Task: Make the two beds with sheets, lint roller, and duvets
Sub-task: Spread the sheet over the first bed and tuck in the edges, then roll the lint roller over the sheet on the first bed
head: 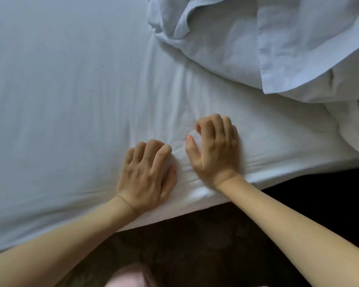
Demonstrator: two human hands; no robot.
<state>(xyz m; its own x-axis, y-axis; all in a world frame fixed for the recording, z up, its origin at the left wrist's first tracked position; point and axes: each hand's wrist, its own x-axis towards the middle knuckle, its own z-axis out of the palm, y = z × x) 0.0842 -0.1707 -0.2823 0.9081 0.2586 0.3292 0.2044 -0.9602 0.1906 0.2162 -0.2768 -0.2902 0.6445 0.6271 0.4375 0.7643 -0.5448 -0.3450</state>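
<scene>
Now | L hand (147, 175) fingers bunch sheet (71, 100); R hand (217, 151) fingers curled, grip hidden | duvet (236, 42) cropped

Floor (216, 245): dark, probably carpet, with a faint mottled pattern, mostly lost in shadow. It's visible only below the near edge of the bed (50, 100), which runs diagonally from lower left up to the right. Light is soft and cool, bluish toward the left. Blurred pale pink shape (129, 276) at the bottom edge, can't identify.
</scene>
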